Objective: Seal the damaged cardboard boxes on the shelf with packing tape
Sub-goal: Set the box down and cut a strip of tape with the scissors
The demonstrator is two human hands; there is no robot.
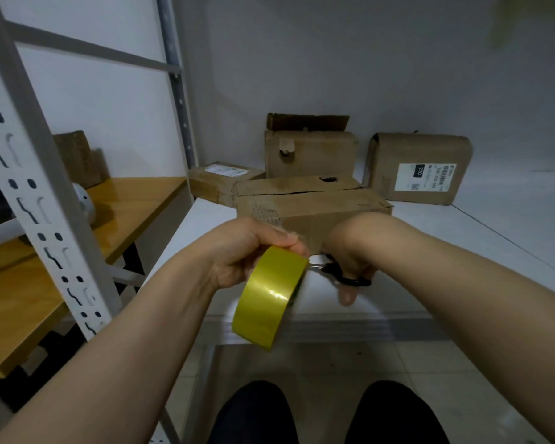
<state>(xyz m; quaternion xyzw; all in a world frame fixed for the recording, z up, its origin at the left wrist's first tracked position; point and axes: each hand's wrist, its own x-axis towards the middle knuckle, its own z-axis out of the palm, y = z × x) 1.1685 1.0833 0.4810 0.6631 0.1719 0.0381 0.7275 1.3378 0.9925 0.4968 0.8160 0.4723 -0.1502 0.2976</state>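
My left hand [249,248] grips a yellow roll of packing tape [268,298] held just in front of the white shelf [462,251]. My right hand [350,261] holds black-handled scissors [343,274], their blades pointing left at the top edge of the roll. Right behind both hands lies a torn, dented cardboard box [318,203] with a hole in its top. Behind it stand a box with raised flaps [311,152], a flat labelled box [220,181] at the left and a box with a white label [420,168] at the right.
A white perforated rack upright [42,200] rises at the left, beside wooden shelves [125,213] carrying a brown block and a pale round object. My dark-clad knees [327,415] are at the bottom over a tiled floor. A grey wall backs the shelf.
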